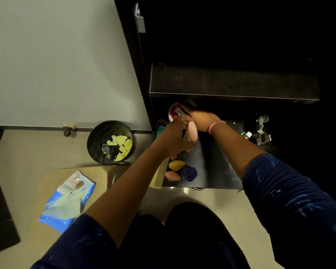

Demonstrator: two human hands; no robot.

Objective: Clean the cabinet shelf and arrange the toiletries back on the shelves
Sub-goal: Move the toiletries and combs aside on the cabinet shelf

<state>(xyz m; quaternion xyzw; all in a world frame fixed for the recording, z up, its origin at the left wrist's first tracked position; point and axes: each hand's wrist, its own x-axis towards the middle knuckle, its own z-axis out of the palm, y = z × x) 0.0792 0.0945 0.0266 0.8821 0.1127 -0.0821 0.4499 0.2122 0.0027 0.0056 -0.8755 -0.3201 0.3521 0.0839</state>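
Note:
My left hand grips a pale pink oval item together with a thin metallic tool over the dark lower cabinet shelf. My right hand, with a pink band at the wrist, reaches to a red and white container at the shelf's back left; what its fingers hold is hidden. On the shelf's front left lie a yellow sponge, a peach sponge, a blue round item and a comb. The upper shelf is bare and dark.
A black round bin with yellow scraps stands on the beige floor by the open white cabinet door. A blue and white packet lies on the floor at left. A small bottle and a metal hinge sit at the shelf's right.

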